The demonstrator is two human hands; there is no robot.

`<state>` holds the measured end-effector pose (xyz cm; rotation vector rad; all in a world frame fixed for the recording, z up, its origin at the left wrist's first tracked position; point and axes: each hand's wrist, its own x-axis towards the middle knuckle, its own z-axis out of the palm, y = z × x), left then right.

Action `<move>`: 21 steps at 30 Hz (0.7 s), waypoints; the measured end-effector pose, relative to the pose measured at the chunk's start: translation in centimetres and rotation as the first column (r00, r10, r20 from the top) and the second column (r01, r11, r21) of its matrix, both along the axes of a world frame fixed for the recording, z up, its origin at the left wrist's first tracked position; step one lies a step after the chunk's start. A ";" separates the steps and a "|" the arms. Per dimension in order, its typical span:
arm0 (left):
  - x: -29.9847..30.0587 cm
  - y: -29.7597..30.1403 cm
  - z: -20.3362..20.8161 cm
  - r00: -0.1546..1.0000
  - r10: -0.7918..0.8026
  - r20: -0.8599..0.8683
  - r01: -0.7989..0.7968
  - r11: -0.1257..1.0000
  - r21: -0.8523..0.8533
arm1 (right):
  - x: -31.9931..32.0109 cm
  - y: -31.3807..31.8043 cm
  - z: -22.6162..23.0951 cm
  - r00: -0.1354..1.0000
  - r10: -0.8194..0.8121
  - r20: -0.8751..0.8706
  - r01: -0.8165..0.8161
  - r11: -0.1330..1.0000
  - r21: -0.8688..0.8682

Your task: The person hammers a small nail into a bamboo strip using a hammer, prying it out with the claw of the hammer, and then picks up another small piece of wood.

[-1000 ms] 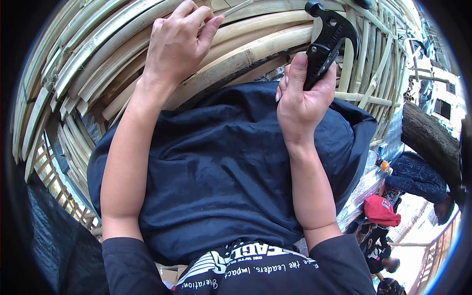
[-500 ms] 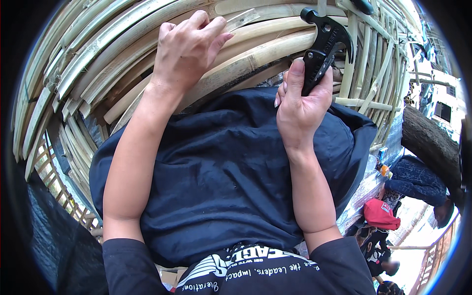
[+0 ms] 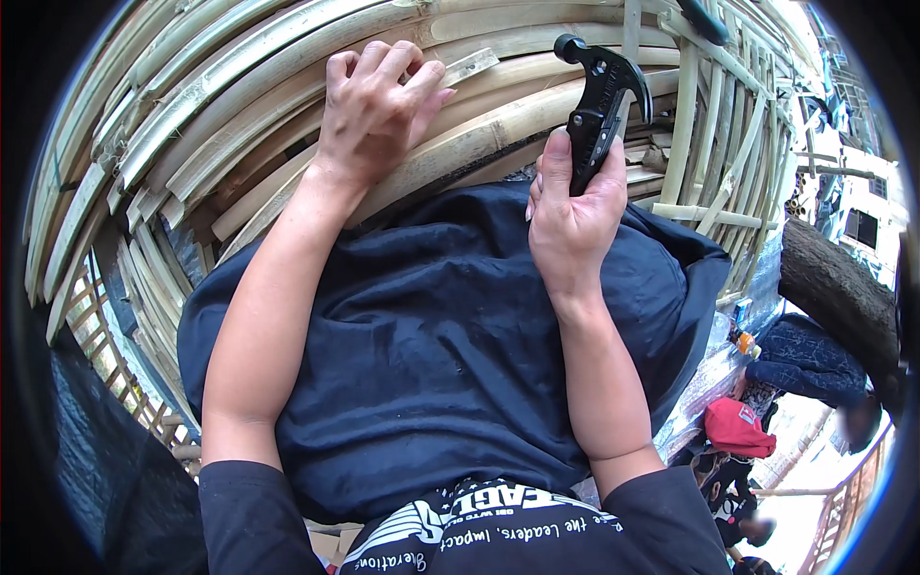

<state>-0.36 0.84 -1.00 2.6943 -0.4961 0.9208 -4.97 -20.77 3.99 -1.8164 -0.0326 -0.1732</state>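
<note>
My left hand [image 3: 379, 110] has its fingers curled over a short split bamboo strip [image 3: 471, 67], whose pale end sticks out past the thumb. That hand rests against the bank of long bent bamboo slats [image 3: 517, 125]; the rest of the strip is hidden under the fingers. To the right, my right hand [image 3: 575, 211] grips a black hammer multitool [image 3: 599, 115] by its short handle. The tool stands head up, with its round striking face to the left and its claw to the right. It is held above the dark blue cloth [image 3: 450, 335] over my lap.
Upright and crossing bamboo strips [image 3: 714, 144] form a lattice at the right. Beyond it are a thick log [image 3: 834, 278], a red bag [image 3: 738, 426] and other people. A dark tarp [image 3: 105, 441] hangs at lower left. A dark tool handle [image 3: 704, 19] shows at the top.
My right hand has moved left, turning the hammer multitool more upright and to the left. My left hand has shifted slightly right and nearer, with the bamboo strip in it.
</note>
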 end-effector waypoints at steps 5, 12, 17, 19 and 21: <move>0.0 0.1 0.1 0.998 0.011 -0.059 -0.012 1.000 -0.018 | 0.1 0.4 0.1 1.000 0.009 -0.020 -0.012 0.990 -0.140; 0.1 0.1 0.2 0.998 0.019 -0.063 -0.020 0.999 -0.027 | 0.3 1.3 0.4 0.997 0.077 0.024 -0.064 0.931 -0.361; 0.1 -0.2 0.2 0.997 0.031 -0.064 -0.033 0.999 -0.017 | 0.4 1.2 0.3 0.996 0.089 0.009 -0.079 0.917 -0.390; 0.0 -0.2 0.2 0.993 0.050 -0.103 -0.049 0.999 0.003 | 0.4 1.3 0.3 0.996 0.093 -0.013 -0.091 0.917 -0.388; 0.0 -0.1 0.1 0.994 0.050 -0.099 -0.050 0.999 0.000 | 0.5 1.4 0.3 0.994 0.108 -0.011 -0.103 0.910 -0.402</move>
